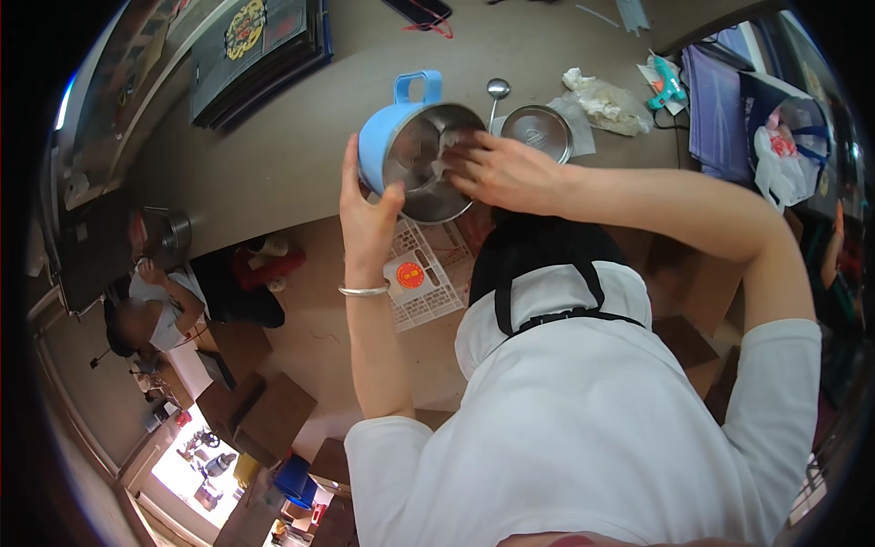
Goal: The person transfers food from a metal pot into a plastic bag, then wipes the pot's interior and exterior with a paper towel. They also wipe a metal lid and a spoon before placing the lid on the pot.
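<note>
Tilted toward me, a light blue pot (pixel 372 146) with a loop handle (pixel 418 87) shows its shiny steel inside. My left hand (pixel 369 208) grips its left side and lower rim, thumb at the rim and fingers along the outer wall. Reaching over the right rim, my right hand (pixel 501 169) has its blurred fingers in the pot's mouth, closed on a thin whitish cloth (pixel 449 143) against the steel. Behind that hand, a round steel lid (pixel 538 134) lies on the table beside a metal spoon (pixel 497 89).
On the grey table (pixel 301 155) lie a crumpled plastic bag (pixel 609 102), a teal glue gun (pixel 668 84), a stack of dark folders (pixel 260 59) and a phone (pixel 419 11). Below the edge is a white plastic crate (pixel 428 296). Another person (pixel 173 305) works at the left.
</note>
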A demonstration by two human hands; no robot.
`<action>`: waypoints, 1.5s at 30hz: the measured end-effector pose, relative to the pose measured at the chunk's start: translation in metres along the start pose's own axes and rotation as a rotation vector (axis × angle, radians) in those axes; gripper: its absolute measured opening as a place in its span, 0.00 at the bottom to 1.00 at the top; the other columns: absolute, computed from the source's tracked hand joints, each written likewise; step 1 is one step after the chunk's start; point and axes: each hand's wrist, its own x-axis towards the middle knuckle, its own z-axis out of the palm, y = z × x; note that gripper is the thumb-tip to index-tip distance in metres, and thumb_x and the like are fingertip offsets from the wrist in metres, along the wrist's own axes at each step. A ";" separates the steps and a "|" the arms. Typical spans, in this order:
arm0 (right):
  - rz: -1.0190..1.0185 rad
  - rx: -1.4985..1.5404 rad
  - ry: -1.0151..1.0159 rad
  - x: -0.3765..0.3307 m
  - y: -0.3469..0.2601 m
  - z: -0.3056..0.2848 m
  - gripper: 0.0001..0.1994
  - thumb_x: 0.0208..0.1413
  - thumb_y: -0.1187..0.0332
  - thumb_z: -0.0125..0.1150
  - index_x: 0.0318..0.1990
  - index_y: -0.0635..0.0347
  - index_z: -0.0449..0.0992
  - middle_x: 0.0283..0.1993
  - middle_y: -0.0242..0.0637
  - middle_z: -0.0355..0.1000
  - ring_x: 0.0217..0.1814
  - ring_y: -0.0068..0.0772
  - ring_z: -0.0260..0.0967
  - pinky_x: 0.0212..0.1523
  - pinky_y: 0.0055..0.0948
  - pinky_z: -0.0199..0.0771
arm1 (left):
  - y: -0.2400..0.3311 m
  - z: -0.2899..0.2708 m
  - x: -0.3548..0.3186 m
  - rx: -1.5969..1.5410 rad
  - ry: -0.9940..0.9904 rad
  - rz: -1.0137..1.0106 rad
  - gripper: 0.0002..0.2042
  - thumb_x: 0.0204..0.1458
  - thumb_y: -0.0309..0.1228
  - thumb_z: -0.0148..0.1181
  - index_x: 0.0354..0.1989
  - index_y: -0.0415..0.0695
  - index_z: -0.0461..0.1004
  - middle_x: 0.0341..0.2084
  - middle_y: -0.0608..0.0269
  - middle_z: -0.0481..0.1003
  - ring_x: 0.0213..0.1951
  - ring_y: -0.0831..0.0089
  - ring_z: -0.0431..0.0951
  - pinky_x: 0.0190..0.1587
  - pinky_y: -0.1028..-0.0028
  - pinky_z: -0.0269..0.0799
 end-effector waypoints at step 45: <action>0.462 1.470 -0.150 0.048 -0.024 -0.002 0.17 0.53 0.77 0.51 0.51 0.64 0.76 0.42 0.45 0.77 0.45 0.36 0.73 0.48 0.32 0.70 | -0.028 -0.009 -0.019 -0.219 0.254 -0.105 0.30 0.53 0.33 0.59 0.65 0.40 0.60 0.53 0.55 0.69 0.49 0.68 0.73 0.52 0.75 0.69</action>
